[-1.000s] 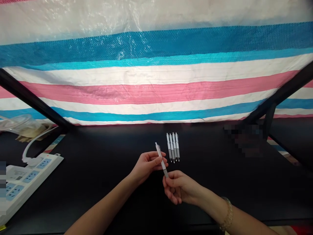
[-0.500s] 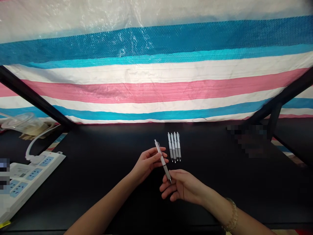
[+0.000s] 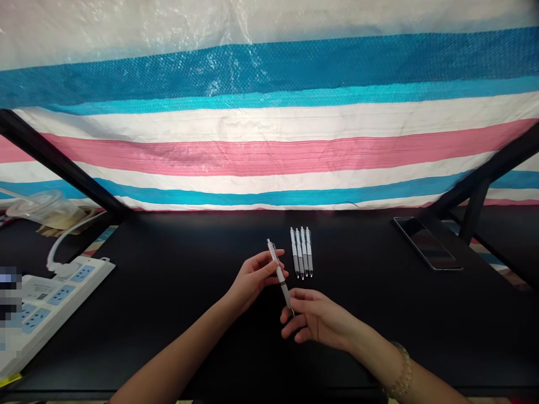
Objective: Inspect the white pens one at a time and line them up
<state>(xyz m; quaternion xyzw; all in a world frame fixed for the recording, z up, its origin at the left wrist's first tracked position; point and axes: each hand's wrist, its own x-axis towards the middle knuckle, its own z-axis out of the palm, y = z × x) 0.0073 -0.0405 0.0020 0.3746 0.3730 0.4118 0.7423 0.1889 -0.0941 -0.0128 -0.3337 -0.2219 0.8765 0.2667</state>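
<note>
A white pen with a grey grip (image 3: 281, 275) is held tilted above the black table (image 3: 189, 241), its clip end up and its tip toward me. My left hand (image 3: 252, 278) pinches its upper barrel between thumb and fingers. Lower down, the thumb and index finger of my right hand (image 3: 315, 318) close on the grey grip near the tip, with the other fingers curled loosely below. Several matching pens (image 3: 302, 252) lie side by side just beyond my hands, tips toward me.
At the left edge sits a white power strip (image 3: 90, 280) with a plugged-in cable, and behind it a clear plastic cup (image 3: 46, 207). A phone (image 3: 427, 244) lies at the back right. Striped sheeting (image 3: 269, 157) hangs behind the table, between black slanted bars.
My right thumb and index finger have closed further over the pen's grey grip. The pen stays in my left hand, nearly in the same place.
</note>
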